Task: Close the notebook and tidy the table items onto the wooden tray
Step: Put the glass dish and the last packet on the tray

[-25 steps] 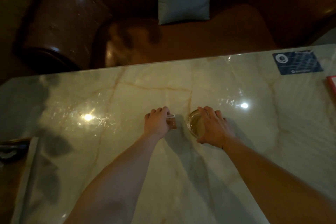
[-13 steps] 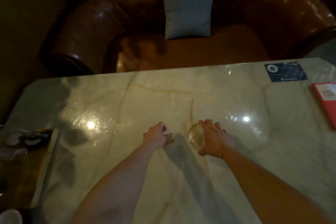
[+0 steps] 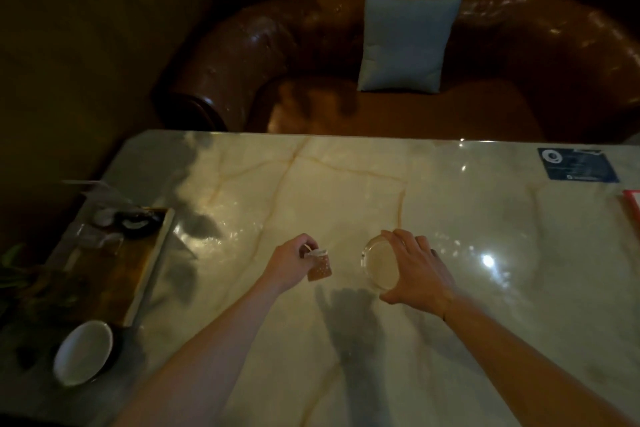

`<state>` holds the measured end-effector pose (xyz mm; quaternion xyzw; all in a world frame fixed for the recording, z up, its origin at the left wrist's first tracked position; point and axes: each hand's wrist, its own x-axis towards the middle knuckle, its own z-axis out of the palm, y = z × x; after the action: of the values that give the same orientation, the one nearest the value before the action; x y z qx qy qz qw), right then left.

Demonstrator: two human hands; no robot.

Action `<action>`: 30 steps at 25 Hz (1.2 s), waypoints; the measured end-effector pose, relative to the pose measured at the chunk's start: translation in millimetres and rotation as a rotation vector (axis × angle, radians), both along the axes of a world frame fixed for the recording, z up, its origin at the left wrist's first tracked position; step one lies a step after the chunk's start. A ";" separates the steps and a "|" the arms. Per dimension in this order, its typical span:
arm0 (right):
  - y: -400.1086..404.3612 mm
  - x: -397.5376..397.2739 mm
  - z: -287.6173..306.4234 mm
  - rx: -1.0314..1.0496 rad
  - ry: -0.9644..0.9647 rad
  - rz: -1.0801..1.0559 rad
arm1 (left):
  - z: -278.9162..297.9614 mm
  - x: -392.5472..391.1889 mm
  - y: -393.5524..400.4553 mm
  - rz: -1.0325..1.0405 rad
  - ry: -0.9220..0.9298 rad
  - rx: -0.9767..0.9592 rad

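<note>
Nearest to us, at the left edge of the marble table (image 3: 346, 340), we see a white bowl (image 3: 83, 352) lying just beside the near end of the wooden tray (image 3: 152, 267). The tray runs along the left edge and carries several small dark and pale items at its far end; we cannot identify them in the dim light.

At mid-table, our left hand (image 3: 289, 265) has its fingers curled around a small brown jar (image 3: 319, 265) with a pale lid, gripping it near the top. Just to the right, and apart from the jar, our right hand (image 3: 417, 270) grips a round glass dish (image 3: 379, 265) by its rim, tilted on edge.

Further out, at the far right, we note a dark blue card (image 3: 576, 165) flat on the table and, at the right frame edge, the corner of a red notebook (image 3: 633, 203). Beyond the table stands a brown leather sofa (image 3: 277, 55) with a grey cushion (image 3: 407, 43).
</note>
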<state>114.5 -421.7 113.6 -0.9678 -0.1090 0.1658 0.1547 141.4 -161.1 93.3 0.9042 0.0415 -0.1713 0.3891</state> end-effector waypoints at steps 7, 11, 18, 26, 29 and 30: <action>66.8 -28.5 11.1 0.024 -0.058 0.046 | 11.6 -26.9 71.3 0.006 -0.028 -0.042; 111.7 -41.2 14.4 0.028 -0.051 0.051 | 16.0 -37.0 117.6 -0.021 -0.045 -0.055; 192.7 -57.8 16.4 0.020 -0.061 0.011 | 13.6 -51.4 189.9 -0.081 -0.033 -0.069; 255.0 -76.3 12.6 0.016 -0.077 -0.054 | 13.0 -45.8 250.4 -0.110 -0.055 -0.060; 261.5 -80.0 16.4 0.013 -0.076 -0.060 | 15.8 -45.6 257.4 -0.109 -0.069 -0.062; 262.4 -80.4 18.1 0.008 -0.074 -0.056 | 17.1 -45.2 258.3 -0.107 -0.071 -0.075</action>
<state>34.1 -159.3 131.7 -0.9753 -0.0884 0.1252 0.1592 96.2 97.2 110.4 0.8954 -0.0270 -0.1608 0.4143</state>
